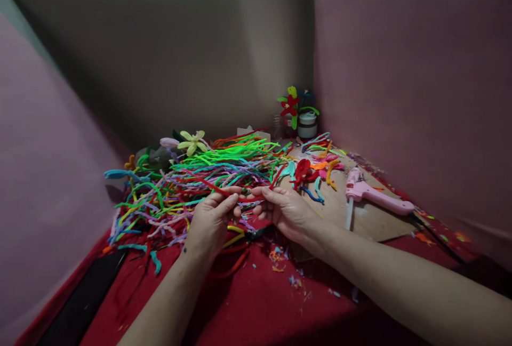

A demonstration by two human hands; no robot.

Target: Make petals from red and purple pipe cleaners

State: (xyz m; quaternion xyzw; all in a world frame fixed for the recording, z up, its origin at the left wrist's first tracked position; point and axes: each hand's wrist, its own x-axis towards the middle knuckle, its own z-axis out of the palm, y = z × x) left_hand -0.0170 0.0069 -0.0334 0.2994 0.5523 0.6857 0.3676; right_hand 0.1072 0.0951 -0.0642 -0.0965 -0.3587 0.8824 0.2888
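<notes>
Between my two hands runs a red pipe cleaner (pixel 250 198), pinched on both sides near its middle. My left hand (pixel 213 218) closes thumb against fingers on it, and my right hand (pixel 285 208) does the same a short way to the right. One end angles up past my right hand. A big heap of loose pipe cleaners (pixel 236 157) in green, purple, pink, blue and red lies just behind the hands. Below them, partly covered, are pliers (pixel 236 238) with yellow and red on the handles.
To the right, a pink glue gun (pixel 374 196) with a cord rests on a wooden board (pixel 340 207) among pipe cleaner pieces. Made flowers (pixel 291 105) stand behind, by a white-lidded jar (pixel 308 125). A yellow flower (pixel 192 142) tops the heap. Scraps dot the red cloth (pixel 256 303).
</notes>
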